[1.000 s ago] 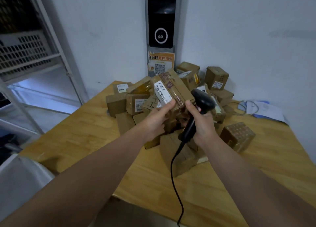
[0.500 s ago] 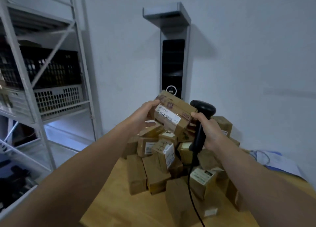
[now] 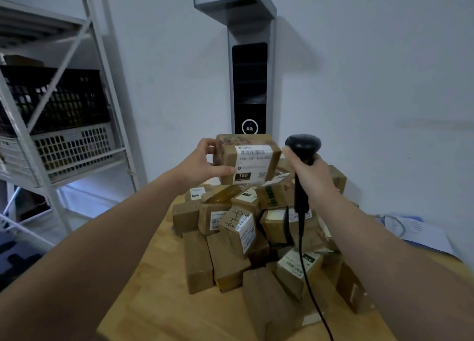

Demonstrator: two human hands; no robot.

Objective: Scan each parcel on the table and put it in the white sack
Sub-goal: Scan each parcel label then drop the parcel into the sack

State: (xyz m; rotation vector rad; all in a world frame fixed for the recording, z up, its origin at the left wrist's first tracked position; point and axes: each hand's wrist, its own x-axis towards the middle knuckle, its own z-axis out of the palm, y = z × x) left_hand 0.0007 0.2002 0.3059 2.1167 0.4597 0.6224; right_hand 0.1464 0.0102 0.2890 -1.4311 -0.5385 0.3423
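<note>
a: where's the parcel?

b: the held parcel point(image 3: 247, 161) is up in the air, above the pile of parcels point(image 3: 243, 233). the left hand point(image 3: 202, 166) grips its left end, thumb along the lower front, fingers curled over the top. its white label point(image 3: 254, 158) faces the wearer, probably so the barcode sits clear of the fingers.

a: and the other hand?

b: the right hand point(image 3: 311, 176) has its fingers wrapped round the handle of the scanner point(image 3: 304, 145), head up, just beside the box's right edge. can't tell if a knuckle touches the box. the head looks to sit alongside the label rather than facing it, so i'd guess aiming comes next.

a: what's round about?

b: the pile crowds the far part of the wooden table point(image 3: 159, 302). the scanner's cable point(image 3: 307, 276) hangs down across the boxes and could snag one. behind is a grey wall terminal point(image 3: 250, 84), to the left a metal rack point(image 3: 107, 84) with crates point(image 3: 64, 125), to the right some papers point(image 3: 415, 233).

a: and the sack?

b: not in view.
</note>
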